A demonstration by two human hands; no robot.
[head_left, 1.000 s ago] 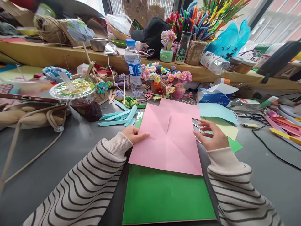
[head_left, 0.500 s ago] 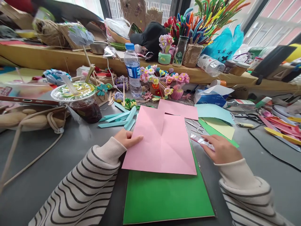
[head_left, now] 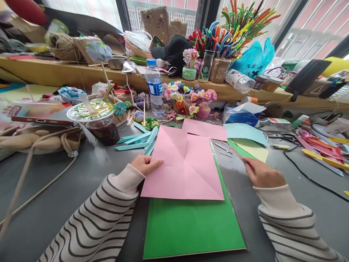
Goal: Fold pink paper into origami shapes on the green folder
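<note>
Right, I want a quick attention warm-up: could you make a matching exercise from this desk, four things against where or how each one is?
1. creased pink sheet
2. silver scissors
3. thin strip
4. blue-capped bottle

A. standing upright
B. in the right hand
C. held at its edge by the left hand
D. lying on the desk

Pairs: 1-C, 2-D, 3-B, 4-A.

Thumb excepted, I cannot see the finger ends of the left hand (head_left: 145, 165) under the creased pink paper sheet (head_left: 185, 174); it partly hides the flat green pad (head_left: 191, 229). The right hand (head_left: 268, 174) covers one end of the thin pale strip (head_left: 236, 152). The lower edge crops both black-striped cream sleeves (head_left: 94, 218)
</note>
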